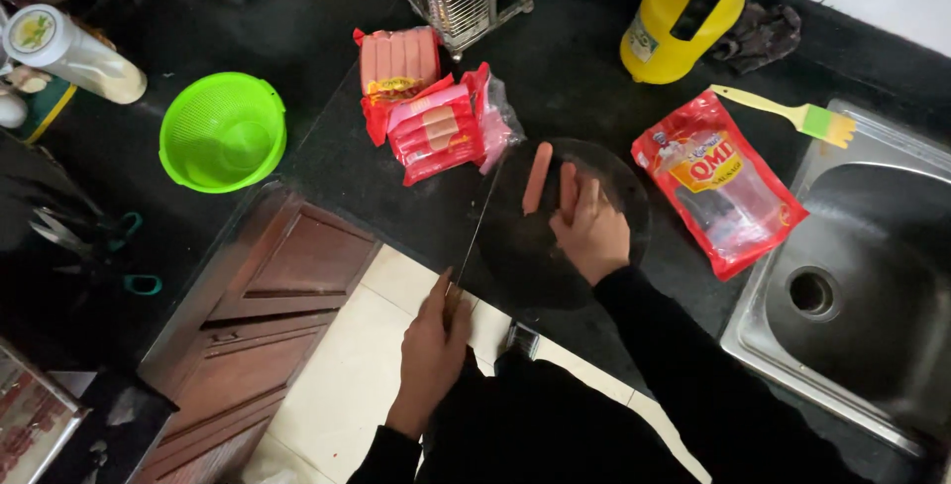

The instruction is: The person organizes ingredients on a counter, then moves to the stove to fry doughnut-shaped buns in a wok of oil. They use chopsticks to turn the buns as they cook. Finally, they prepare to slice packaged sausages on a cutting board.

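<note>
A round black cutting board (540,266) lies on the black counter. Two pink sausages rest on it: one free sausage (537,177) and a second sausage (568,187) under the fingers of my right hand (591,231), which presses it down. My left hand (431,350) grips the handle of a long knife (480,226). Its thin blade runs up along the board's left edge, to the left of the sausages and apart from them.
Opened red sausage packs (428,112) lie beyond the board. A green colander (223,132) is at left, a yellow bottle (674,18) and a red pouch (718,177) at right, beside a brush (792,115) and steel sink (852,286). Scissors (89,241) lie far left.
</note>
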